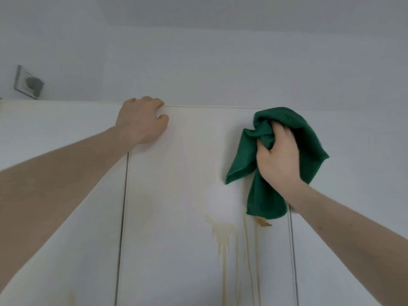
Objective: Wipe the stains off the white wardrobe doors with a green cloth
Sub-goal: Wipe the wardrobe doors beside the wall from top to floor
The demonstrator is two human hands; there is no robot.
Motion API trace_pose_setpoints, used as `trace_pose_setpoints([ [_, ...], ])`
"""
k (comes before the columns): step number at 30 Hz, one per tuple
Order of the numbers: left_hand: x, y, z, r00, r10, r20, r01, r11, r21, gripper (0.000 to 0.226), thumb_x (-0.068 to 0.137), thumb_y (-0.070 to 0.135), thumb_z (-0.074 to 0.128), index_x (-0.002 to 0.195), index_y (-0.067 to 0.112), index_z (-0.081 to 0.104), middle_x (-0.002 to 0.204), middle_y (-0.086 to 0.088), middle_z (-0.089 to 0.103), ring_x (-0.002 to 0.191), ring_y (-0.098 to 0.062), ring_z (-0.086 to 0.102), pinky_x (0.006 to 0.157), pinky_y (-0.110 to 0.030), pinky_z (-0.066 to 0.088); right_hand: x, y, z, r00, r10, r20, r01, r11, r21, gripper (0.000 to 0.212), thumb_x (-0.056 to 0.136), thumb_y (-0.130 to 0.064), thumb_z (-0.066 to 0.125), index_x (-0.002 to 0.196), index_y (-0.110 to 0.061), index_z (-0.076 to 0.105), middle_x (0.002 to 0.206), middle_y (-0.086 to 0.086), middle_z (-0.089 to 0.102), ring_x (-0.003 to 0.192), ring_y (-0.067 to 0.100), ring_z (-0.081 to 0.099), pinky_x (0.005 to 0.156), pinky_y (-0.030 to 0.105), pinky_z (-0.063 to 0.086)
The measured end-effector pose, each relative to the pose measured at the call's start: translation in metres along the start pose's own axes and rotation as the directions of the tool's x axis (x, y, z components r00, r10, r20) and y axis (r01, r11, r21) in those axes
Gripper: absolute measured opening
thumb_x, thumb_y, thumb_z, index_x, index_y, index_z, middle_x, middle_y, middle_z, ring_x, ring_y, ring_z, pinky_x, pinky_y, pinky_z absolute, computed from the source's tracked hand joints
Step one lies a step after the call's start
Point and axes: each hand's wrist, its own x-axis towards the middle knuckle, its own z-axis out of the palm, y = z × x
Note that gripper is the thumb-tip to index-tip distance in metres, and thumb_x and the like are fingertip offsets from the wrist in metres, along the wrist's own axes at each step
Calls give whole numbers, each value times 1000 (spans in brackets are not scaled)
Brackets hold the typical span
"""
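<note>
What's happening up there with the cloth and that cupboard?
A person is cleaning a white wardrobe door. The right hand grips a bunched green cloth against the door's upper part, while the left hand holds the door's top edge. Brownish drip stains still run down the door below the cloth, so the wiping is not finished.

wall plate (28,82) | grey, square, upper left on wall | ceiling (242,12) | white

Left hand's (141,120) fingertips vanish over the wardrobe door's (176,184) top edge; green cloth (309,138) covers the door behind; stains (223,237) run off the bottom.
</note>
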Motion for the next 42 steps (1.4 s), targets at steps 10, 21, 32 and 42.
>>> trace_pose_setpoints([
  [10,-1,-1,3,1000,-3,-10,4,1000,2,53,99,32,45,150,16,50,148,-14,55,128,-39,55,107,-44,40,-68,-95,96,817,-329,474,372,928,4,57,86,-12,63,142,-17,57,135,7,62,126,31,54,106,46,48],
  [21,-3,-6,10,996,-7,-85,1,997,-73,49,99,27,50,146,14,56,144,-12,61,128,-37,55,115,-40,32,-55,-36,88,867,-236,439,321,938,-131,55,98,-38,55,151,-24,46,146,0,56,130,27,55,104,43,51],
  [32,-3,-5,8,999,-6,-43,4,999,-34,54,99,32,50,150,17,50,143,-14,61,132,-36,54,116,-40,30,-2,20,29,995,-23,102,49,962,-269,52,102,-31,49,151,-16,44,150,7,50,138,31,44,121,47,30],
  [42,-2,-6,13,999,5,-44,-5,1000,13,57,90,34,43,144,18,54,130,-14,68,118,-38,61,104,-43,38,-58,-73,81,822,-340,456,436,892,-120,56,89,-33,57,142,-19,56,137,8,63,127,35,55,112,48,43],
])
